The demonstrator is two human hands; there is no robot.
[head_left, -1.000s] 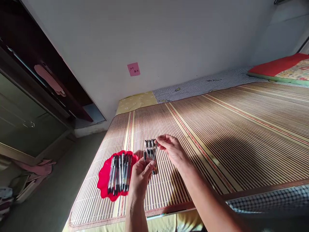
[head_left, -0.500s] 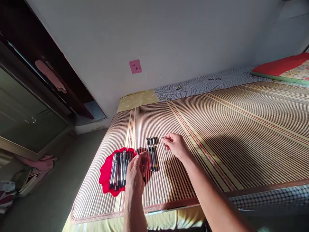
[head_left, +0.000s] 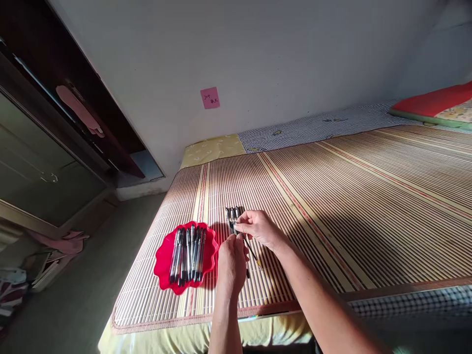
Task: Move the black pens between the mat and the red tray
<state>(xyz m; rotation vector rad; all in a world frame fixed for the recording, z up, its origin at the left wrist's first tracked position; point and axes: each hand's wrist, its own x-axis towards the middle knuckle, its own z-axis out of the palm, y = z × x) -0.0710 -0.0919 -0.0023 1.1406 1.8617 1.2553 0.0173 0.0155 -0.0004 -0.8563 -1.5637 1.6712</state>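
A red scalloped plate (head_left: pixel 162 260) holds several black pens (head_left: pixel 188 253) on a striped bamboo mat (head_left: pixel 332 196). Right of it a small row of pens (head_left: pixel 231 216) lies on the mat. My left hand (head_left: pixel 231 263) and my right hand (head_left: pixel 258 228) meet just below that row. Both are closed around one thin black pen (head_left: pixel 251 253), which slants down to the right between them. My right fingers pinch its upper end; my left hand grips it lower down.
The mat covers a bed with a yellow sheet (head_left: pixel 212 147) and a checked cloth (head_left: pixel 317 129). A red cushion (head_left: pixel 431 101) lies at the far right. A pink note (head_left: pixel 210 98) sticks to the wall. A dark cabinet (head_left: pixel 66 113) and floor clutter (head_left: pixel 47 260) stand on the left.
My left hand moved right from the red plate with a pen. My right hand came back from the mat and took hold of the same pen.
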